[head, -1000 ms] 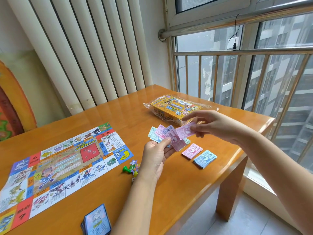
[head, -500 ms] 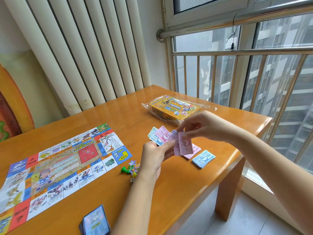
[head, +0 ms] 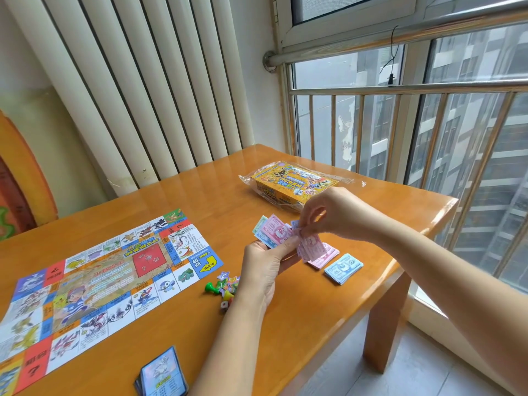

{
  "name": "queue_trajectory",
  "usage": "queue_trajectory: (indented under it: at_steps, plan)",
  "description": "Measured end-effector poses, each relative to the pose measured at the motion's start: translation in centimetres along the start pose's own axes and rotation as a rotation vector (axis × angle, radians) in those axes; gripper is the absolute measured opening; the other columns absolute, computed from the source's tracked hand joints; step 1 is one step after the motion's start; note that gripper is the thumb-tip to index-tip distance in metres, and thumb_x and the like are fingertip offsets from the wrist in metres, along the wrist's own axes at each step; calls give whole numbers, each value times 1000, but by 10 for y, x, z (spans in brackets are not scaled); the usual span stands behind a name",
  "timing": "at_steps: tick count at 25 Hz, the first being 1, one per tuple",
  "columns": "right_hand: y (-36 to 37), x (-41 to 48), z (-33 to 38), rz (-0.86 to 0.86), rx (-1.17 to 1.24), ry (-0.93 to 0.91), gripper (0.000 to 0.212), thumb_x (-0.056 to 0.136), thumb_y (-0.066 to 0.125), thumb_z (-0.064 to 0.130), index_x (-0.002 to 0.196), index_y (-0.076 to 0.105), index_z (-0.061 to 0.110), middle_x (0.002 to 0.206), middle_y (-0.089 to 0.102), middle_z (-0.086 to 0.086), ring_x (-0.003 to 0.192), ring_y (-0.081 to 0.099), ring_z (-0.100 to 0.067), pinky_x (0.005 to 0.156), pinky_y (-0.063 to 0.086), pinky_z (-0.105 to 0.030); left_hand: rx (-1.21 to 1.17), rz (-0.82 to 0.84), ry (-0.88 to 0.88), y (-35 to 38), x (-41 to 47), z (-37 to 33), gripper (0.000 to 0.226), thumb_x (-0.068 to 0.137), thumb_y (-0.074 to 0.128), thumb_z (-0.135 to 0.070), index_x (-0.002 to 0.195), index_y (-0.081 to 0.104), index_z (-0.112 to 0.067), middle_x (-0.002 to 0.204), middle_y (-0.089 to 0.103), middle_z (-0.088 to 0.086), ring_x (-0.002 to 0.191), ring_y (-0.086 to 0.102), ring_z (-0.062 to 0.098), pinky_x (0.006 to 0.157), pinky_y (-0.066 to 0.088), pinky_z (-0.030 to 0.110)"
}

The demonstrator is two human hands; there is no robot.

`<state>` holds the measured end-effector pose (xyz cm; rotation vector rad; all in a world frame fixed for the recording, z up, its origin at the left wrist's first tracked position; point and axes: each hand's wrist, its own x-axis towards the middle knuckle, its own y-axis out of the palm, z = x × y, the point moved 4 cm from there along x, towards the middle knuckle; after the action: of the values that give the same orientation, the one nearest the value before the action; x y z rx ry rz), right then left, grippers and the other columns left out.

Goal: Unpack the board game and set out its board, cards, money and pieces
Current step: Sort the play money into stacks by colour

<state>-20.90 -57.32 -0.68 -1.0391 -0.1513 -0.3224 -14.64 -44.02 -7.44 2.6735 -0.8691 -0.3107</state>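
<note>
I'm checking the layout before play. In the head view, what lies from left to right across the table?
Game board → green pawn → left hand holding play money → pink money stack → blue money stack. Card deck and game box omitted: they overlap others.

The table (head: 328, 315) is orange-brown wood with a smooth, glossy varnish that mirrors the window light. The game board (head: 94, 284) is thin printed paper with fold creases, and the play money (head: 343, 268) is matt paper. The game box (head: 294, 182) sits in clear, shiny, crinkled plastic wrap; the pawns (head: 213, 287) look like glossy plastic.
</note>
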Motion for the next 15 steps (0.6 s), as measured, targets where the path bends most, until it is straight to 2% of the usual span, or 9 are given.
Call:
queue_trajectory:
  at_steps: [3,6,9,12,15]
  plan:
    - [0,3,-1,-31,53,48,17,80,75,17,74,62,26,69,66,16,65,64,4,61,49,-9,9,-11,-11,-1,0,1,8,76,73,-3,83,70,-6,82,73,13,68,70,19,59,57,26]
    - [1,2,-6,30,139,107,19,84,71,14,74,58,25,72,67,13,69,66,-5,63,52,-17,55,1,-25,-2,0,1,8,78,72,-2,86,70,-2,85,73,16,69,71,20,59,57,25]
    - [-10,-1,-18,-4,186,166,14,79,75,13,73,64,20,73,66,3,65,57,-7,60,43,-23,54,-25,-33,-5,3,1,8,81,67,3,89,68,2,81,73,14,66,71,19,57,57,25]
    - [-20,-5,-45,-49,410,333,4,80,73,6,79,69,6,68,61,-5,54,44,-9,51,33,-20,16,-121,-77,-14,7,3,2,85,63,5,85,63,2,70,72,10,57,69,16,53,57,25]
    - [-5,-12,-64,3,474,464,5,83,69,1,87,71,0,70,59,-13,54,42,-14,50,36,-21,-15,-141,-185,-18,9,6,7,89,59,1,93,58,7,83,69,19,57,70,24,51,58,29]
